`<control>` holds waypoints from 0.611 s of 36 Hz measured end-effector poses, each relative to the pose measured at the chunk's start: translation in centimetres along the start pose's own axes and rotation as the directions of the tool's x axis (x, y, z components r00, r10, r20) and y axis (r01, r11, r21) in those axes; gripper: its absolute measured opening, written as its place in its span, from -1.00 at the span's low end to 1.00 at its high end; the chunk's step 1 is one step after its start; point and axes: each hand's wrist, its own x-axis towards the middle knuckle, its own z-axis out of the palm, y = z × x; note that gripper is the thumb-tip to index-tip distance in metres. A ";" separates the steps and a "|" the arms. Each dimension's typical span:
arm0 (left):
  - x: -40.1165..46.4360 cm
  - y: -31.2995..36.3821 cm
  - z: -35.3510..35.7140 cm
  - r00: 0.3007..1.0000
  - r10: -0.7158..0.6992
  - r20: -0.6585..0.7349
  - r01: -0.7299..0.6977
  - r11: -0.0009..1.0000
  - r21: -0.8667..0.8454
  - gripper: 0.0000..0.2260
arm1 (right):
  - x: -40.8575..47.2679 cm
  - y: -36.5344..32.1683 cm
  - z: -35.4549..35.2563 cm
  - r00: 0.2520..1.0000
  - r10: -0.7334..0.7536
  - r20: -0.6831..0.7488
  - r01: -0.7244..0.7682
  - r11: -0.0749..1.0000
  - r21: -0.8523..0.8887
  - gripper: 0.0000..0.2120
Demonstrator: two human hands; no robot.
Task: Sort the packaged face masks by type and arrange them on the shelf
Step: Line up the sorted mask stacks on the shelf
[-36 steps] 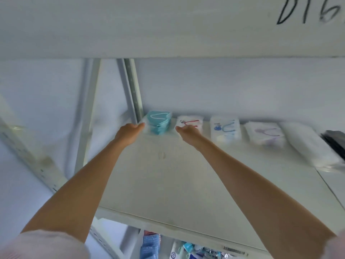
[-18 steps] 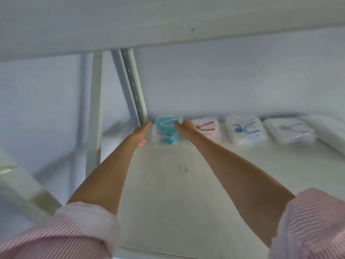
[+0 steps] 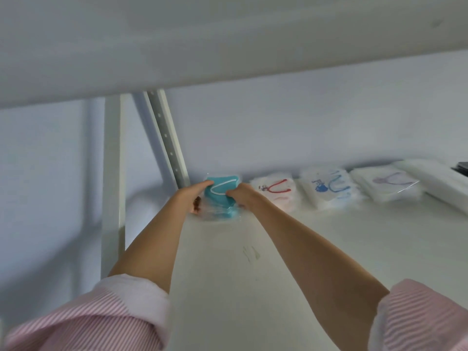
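Note:
A stack of teal face masks in clear packaging sits at the back left corner of the white shelf. My left hand holds its left side, fingers over the top edge. On the right side, my right hand grips it with curled fingers. To the right along the back wall lie a white pack with red straps, then one with blue straps, then one with purple straps.
A plain white pack lies at the far right, with a dark object behind it. A perforated metal upright stands just left of the teal stack. The upper shelf board hangs low overhead.
Both hands have closed in from the sides onto the teal stack, the right hand coming off the red-strap pack. The camera has moved closer and lower.

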 end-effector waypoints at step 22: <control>-4.4 -2.9 1.6 0.898 0.415 -0.148 -0.436 0.885 -0.165 -0.69 | -0.9 2.0 1.8 0.996 -0.071 0.052 0.036 0.864 0.503 -0.06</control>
